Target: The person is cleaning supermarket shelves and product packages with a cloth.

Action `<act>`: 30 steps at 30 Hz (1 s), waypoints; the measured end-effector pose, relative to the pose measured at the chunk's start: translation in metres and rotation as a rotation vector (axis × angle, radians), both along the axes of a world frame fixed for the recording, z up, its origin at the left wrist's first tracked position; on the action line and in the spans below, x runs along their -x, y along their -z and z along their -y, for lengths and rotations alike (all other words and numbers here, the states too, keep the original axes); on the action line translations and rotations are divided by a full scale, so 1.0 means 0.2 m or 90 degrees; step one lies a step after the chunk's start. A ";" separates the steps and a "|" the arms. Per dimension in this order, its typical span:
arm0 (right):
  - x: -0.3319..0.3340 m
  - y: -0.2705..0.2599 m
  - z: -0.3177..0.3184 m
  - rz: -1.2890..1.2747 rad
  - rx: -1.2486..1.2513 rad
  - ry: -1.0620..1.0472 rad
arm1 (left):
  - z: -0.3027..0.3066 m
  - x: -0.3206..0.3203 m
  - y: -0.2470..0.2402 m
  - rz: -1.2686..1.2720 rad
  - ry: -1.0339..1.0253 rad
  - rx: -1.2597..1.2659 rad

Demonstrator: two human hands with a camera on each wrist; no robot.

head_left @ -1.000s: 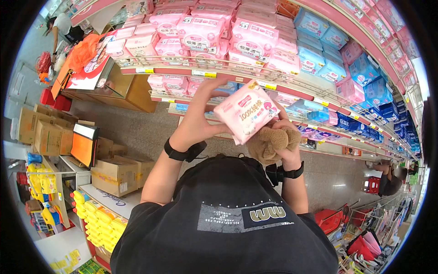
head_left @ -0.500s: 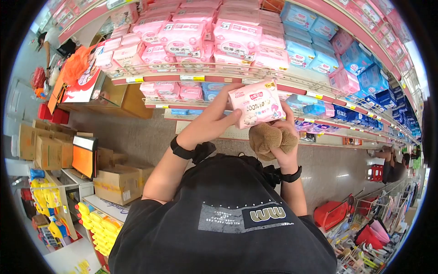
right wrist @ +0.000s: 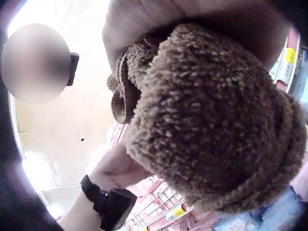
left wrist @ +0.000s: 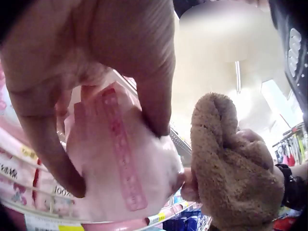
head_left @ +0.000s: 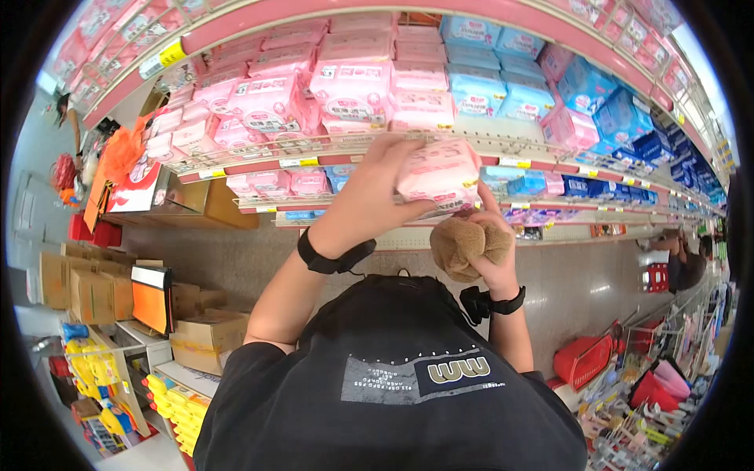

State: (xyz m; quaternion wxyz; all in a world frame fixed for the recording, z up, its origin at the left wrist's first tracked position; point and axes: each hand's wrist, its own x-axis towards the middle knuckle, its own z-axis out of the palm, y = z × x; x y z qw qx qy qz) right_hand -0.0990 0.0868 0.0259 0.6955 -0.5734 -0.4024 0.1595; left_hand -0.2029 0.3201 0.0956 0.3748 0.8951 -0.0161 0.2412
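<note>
A pink soft package [head_left: 440, 174] is gripped by my left hand [head_left: 365, 192], thumb below it and fingers over its left and top side. In the left wrist view the package [left wrist: 122, 159] shows a pink strip across it, with the left hand [left wrist: 110, 57] curled round it. My right hand [head_left: 499, 267] holds a bunched brown fluffy cloth [head_left: 467, 247] just below the package, and a finger reaches up to the package's right edge. The brown cloth [right wrist: 216, 115] fills much of the right wrist view, partly hiding the right hand [right wrist: 192, 24].
Shelves with a wire-fronted edge [head_left: 298, 149] carry rows of pink packs [head_left: 349, 86] and blue packs [head_left: 475, 88]. Cardboard boxes [head_left: 208, 341] and yellow bottles [head_left: 177, 408] are at the left; a red basket [head_left: 581, 361] stands at the right. Another person is far right.
The package has been tilted and turned so that a different side faces up. Both hands still hold their things; the shelf has come nearer and its packs appear shifted left.
</note>
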 end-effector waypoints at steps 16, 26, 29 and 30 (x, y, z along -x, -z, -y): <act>-0.50 -0.18 -0.36 0.039 0.050 -0.100 | -0.12 -0.51 -0.20 0.093 -0.355 -0.600; -0.53 -0.15 -0.35 0.049 0.013 -0.128 | -0.12 -0.53 -0.14 0.059 -0.373 -0.593; -0.49 -0.16 -0.35 0.021 -0.014 -0.123 | -0.11 -0.54 -0.15 0.060 -0.378 -0.559; -0.49 -0.16 -0.34 0.049 0.002 -0.102 | -0.09 -0.53 -0.17 0.072 -0.378 -0.533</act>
